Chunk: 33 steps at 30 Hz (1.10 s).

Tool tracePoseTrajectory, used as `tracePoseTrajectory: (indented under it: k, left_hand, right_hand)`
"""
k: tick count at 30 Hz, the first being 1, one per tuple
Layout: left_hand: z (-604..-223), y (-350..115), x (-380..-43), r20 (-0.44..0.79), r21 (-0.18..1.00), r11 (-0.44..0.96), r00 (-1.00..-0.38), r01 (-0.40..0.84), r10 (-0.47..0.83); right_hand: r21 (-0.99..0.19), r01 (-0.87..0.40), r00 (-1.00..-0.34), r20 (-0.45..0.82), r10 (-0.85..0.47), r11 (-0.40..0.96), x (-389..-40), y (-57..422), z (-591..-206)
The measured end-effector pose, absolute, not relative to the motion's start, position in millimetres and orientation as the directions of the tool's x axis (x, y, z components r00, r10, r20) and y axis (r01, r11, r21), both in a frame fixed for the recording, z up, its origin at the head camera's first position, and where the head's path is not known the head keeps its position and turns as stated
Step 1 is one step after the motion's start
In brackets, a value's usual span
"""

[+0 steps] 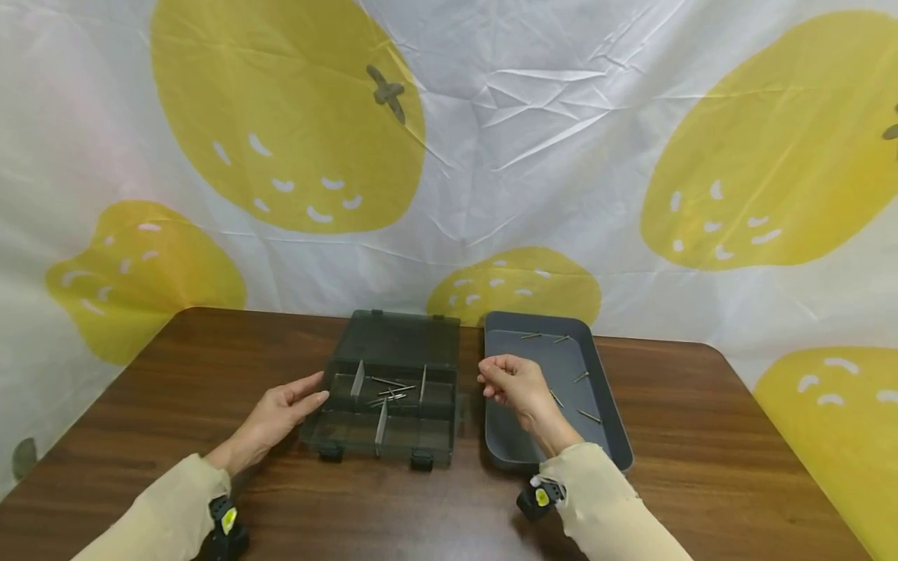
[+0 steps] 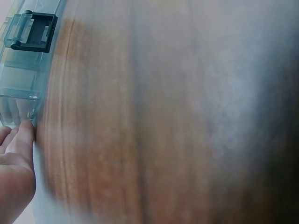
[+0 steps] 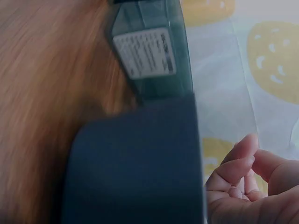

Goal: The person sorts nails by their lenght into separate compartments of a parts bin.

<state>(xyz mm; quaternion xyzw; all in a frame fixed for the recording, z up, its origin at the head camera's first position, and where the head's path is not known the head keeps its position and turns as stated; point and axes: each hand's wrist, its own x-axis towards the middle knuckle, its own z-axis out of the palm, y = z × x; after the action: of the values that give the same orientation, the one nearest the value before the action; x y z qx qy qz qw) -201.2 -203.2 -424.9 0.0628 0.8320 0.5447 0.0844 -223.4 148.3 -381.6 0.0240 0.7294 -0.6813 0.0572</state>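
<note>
A dark translucent compartment box (image 1: 393, 435) stands with its lid (image 1: 400, 339) tipped back; several thin metal screws (image 1: 396, 388) lie crossed in its back middle compartment. My left hand (image 1: 277, 413) rests at the box's left side, fingers fairly straight, fingertips right at its wall. To the right is a dark grey tray (image 1: 508, 448) with several scattered screws (image 1: 589, 416). Above the tray's left rim hovers my right hand (image 1: 515, 386), fingers curled and thumb meeting the index finger. Whether a screw is between those fingertips, I cannot tell.
Thin dividers (image 1: 381, 428) split the box. Two black latches (image 1: 422, 460) sit along its front, and a white label (image 3: 145, 53) is on its side. Behind the brown wooden table (image 1: 245, 499) hangs a lemon-patterned white cloth (image 1: 533, 171).
</note>
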Motion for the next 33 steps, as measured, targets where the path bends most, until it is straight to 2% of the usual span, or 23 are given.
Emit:
tracePoseTrajectory:
  k: [8,19,33]
  left_hand:
    - [-423.4,-202.3,-203.5,-0.071,0.917,0.398,-0.977,0.015,0.199]
    - [-420.9,-202.8,-205.6,-0.062,0.914,0.405,-0.978,0.025,0.202]
    - [-425.7,-203.7,-202.5,-0.086,0.913,0.408,-0.975,0.005,0.205]
  right_hand:
    - [-0.988,0.118,-0.993,-0.114,0.037,0.105,-217.7,186.3,-382.2]
    - [-0.971,0.099,-0.987,-0.069,0.142,0.219,-209.6,240.8,-388.2]
    - [-0.918,0.112,-0.980,-0.038,0.196,0.380,-207.3,250.0,-400.5]
